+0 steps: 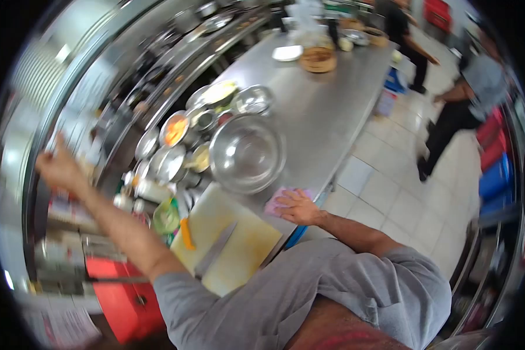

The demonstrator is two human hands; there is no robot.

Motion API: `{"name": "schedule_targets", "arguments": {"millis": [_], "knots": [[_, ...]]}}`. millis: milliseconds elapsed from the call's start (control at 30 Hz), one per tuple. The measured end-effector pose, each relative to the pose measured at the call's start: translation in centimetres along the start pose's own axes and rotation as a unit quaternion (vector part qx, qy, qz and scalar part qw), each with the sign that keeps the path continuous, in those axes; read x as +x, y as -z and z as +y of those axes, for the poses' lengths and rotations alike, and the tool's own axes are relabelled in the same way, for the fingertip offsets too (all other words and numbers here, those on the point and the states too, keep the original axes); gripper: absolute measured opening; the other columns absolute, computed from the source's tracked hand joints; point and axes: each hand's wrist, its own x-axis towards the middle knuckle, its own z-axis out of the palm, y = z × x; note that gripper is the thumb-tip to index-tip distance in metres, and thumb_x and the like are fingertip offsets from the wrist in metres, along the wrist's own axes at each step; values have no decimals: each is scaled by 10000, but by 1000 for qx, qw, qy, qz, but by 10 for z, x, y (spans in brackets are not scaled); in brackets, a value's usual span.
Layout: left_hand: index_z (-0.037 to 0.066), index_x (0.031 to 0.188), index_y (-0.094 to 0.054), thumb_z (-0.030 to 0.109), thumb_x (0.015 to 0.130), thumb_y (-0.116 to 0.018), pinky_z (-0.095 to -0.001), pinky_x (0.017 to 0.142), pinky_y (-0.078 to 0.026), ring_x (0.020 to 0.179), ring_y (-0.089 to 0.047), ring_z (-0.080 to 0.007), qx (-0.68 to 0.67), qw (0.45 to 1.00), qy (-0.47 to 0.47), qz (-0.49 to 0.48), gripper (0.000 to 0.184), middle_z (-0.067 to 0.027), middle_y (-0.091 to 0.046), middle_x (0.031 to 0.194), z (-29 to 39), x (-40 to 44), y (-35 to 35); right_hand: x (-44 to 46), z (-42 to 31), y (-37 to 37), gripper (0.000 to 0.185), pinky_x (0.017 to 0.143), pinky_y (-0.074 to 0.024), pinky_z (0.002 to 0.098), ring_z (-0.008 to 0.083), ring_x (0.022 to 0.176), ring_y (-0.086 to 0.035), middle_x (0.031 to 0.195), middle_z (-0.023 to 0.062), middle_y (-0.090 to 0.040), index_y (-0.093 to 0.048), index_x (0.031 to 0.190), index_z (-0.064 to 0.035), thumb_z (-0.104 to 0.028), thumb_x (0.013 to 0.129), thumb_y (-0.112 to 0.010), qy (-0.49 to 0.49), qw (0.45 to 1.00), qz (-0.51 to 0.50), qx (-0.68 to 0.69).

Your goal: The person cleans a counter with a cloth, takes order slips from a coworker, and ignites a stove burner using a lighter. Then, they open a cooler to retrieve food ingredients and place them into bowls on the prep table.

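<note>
My right hand (299,208) presses down on a pink cloth (272,204) at the near edge of the steel table, fingers spread over it. My left hand (61,167) is raised out to the far left, away from the table, with at least one finger stretched out and nothing visible in it. Between my arms lies a pale cutting board (245,227). On it rest a knife (216,249) and an orange strip (186,234), whose kind I cannot make out. A large steel bowl (248,153) stands just beyond the cloth.
Small bowls, one with orange pieces (175,129), crowd the table's left side near white bottles (151,190). A bamboo steamer (318,59) and white plate (287,53) are farther along the steel table (326,111). Two people (469,96) are on the tiled floor at right.
</note>
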Motion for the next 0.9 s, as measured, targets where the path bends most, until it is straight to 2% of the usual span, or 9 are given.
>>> {"name": "schedule_targets", "arguments": {"millis": [67,167,333,433,533,633,733,767,900], "knots": [[85,757,-654,514,636,-711,-419,595,-445,716,-555,-295,14,993,-98,58,450,-89,-607,800,-7,4,-2,-2,4,3,265,930,-306,479,261,1171,-391,1208,-2,-489,-612,1036,-212,-325,799,-570,-4,1000,12,1],[299,772,-688,571,679,-628,-467,647,-378,795,-537,-284,132,975,-67,165,294,18,-620,890,-5,-3,-18,-1,7,0,258,934,-305,476,258,1172,-391,1199,-3,-491,-614,1034,-218,-319,802,-564,9,1000,10,6],[286,787,-696,569,739,-552,-463,707,-305,789,-548,-257,160,964,-87,196,321,103,-658,854,-10,-3,-20,-2,73,43,278,893,-361,457,251,1135,-428,1165,22,-512,-579,1070,-223,-305,808,-536,13,998,30,-54],[288,802,-698,534,773,-533,-454,716,-290,811,-559,-244,174,963,-88,188,298,110,-659,872,-5,-8,-14,20,179,110,291,810,-405,436,251,976,-498,1005,61,-549,-565,1075,-192,-311,840,-442,-167,983,-38,-68],[198,858,-698,419,825,-539,-416,738,-391,865,-576,-227,143,974,-93,151,274,35,-661,900,48,-33,26,5,332,123,269,799,-386,474,301,943,-499,999,102,-538,-559,1027,-147,-280,823,-445,-224,929,89,-283],[42,925,-661,266,870,-545,-316,753,-473,875,-586,-221,-18,995,-37,95,259,-106,-629,948,132,-83,67,26,350,120,265,803,-371,494,315,974,-483,1011,120,-527,-555,1028,-137,-238,797,-475,-271,923,-6,-272],[-20,974,-619,199,898,-504,-336,767,-466,861,-580,-218,-148,986,80,-4,259,-135,-603,951,215,-156,72,36,269,76,300,880,-364,461,298,1049,-469,1096,114,-509,-573,1046,-176,-189,752,-512,-86,995,-54,-16],[-34,981,-608,185,905,-491,-337,771,-463,857,-576,-219,-167,980,102,-41,260,-134,-603,941,246,-184,69,35,237,79,290,947,-333,447,278,1121,-436,1147,85,-499,-598,1010,-177,-225,728,-548,78,993,-23,90],[-39,899,-559,94,840,-548,-361,770,-426,839,-532,-260,-301,912,31,-277,146,-149,-575,935,341,-311,39,22,192,78,385,1036,-229,478,283,1243,-328,1277,29,-434,-535,1154,-259,-253,770,-505,283,921,-216,158]]}}
